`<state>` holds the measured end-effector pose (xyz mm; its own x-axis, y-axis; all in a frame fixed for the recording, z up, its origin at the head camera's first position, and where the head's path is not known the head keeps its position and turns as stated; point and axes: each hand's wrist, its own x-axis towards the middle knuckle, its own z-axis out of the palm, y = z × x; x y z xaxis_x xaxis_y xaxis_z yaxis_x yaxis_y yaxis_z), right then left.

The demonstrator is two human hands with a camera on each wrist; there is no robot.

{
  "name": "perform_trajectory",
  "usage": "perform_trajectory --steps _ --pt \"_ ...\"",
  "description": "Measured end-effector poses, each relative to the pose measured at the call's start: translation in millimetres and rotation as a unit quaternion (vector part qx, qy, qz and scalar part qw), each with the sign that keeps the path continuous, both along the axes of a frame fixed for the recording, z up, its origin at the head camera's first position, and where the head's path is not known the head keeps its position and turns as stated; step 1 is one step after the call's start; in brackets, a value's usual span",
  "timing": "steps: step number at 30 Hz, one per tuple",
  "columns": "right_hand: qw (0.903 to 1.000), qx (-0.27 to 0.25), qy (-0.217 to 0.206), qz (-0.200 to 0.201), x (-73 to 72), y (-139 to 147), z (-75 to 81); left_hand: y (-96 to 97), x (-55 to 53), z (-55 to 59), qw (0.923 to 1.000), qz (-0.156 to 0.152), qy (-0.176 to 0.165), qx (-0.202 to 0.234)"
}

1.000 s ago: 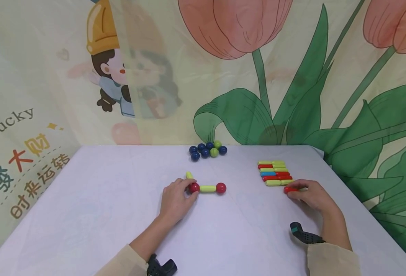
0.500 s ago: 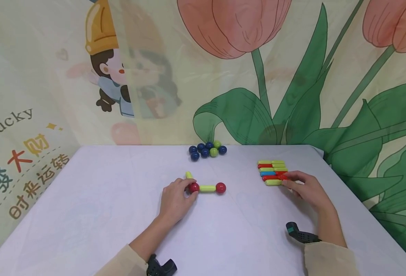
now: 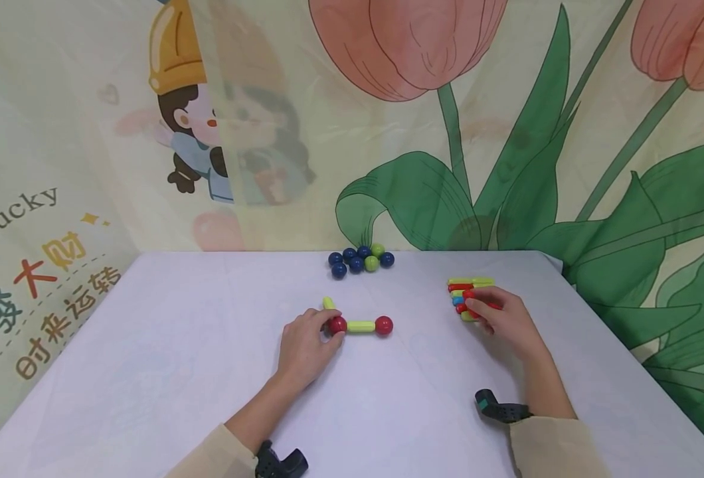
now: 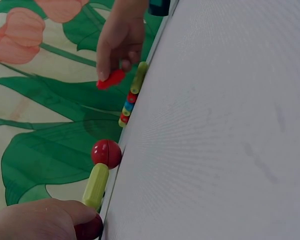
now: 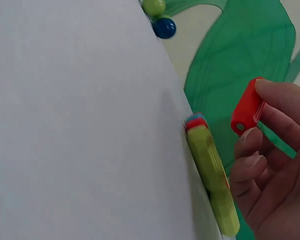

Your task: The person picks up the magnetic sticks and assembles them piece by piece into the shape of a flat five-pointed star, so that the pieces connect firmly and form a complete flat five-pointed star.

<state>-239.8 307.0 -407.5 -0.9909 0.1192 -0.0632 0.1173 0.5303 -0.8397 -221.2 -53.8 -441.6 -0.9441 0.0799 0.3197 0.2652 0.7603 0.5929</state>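
My left hand (image 3: 309, 346) holds a red ball (image 3: 337, 325) between thumb and fingers on the white table. From that ball a yellow-green rod (image 3: 360, 326) runs right to a second red ball (image 3: 384, 325). Another yellow-green rod (image 3: 327, 303) sticks out behind the left fingers, its near end hidden. In the air, my right hand (image 3: 507, 320) pinches a short red rod (image 5: 248, 106) with a small hole in its end. Under and behind that hand lie rows of coloured rods (image 3: 461, 287), partly covered by it in the head view.
Several dark blue balls (image 3: 339, 270) and a few green balls (image 3: 372, 263) are grouped at the table's back edge. A printed cloth with tulips (image 3: 408, 46) hangs behind the table (image 3: 149, 372). Each wrist wears a black camera band (image 3: 501, 406).
The right hand has lifted the red rod off the table's right side and carried it left, over the rod rows. My left hand and the joined balls and rods stay put.
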Motion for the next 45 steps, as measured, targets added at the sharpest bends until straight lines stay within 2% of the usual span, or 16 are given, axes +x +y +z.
perform_trajectory --steps 8,18,30,37,45 --pt "0.999 -0.03 0.008 0.032 -12.0 -30.8 -0.5 -2.3 0.3 1.1 1.0 0.003 0.004 0.001" --pt "0.9992 -0.032 -0.005 0.026 -22.5 -61.2 -6.4 0.3 1.1 1.9 1.0 -0.002 -0.003 0.007" --pt "0.9894 -0.138 -0.036 0.025 -34.8 -97.6 -20.7 0.7 0.9 1.4 1.0 -0.002 0.007 0.001" --pt "0.9805 -0.19 -0.05 0.006 -40.1 -114.2 -25.5 0.5 -0.1 1.2 1.0 -0.003 0.004 -0.001" --pt "0.9823 -0.175 -0.068 -0.001 -40.4 -120.9 -24.1 0.9 -0.1 1.8 1.0 -0.001 0.0 0.003"
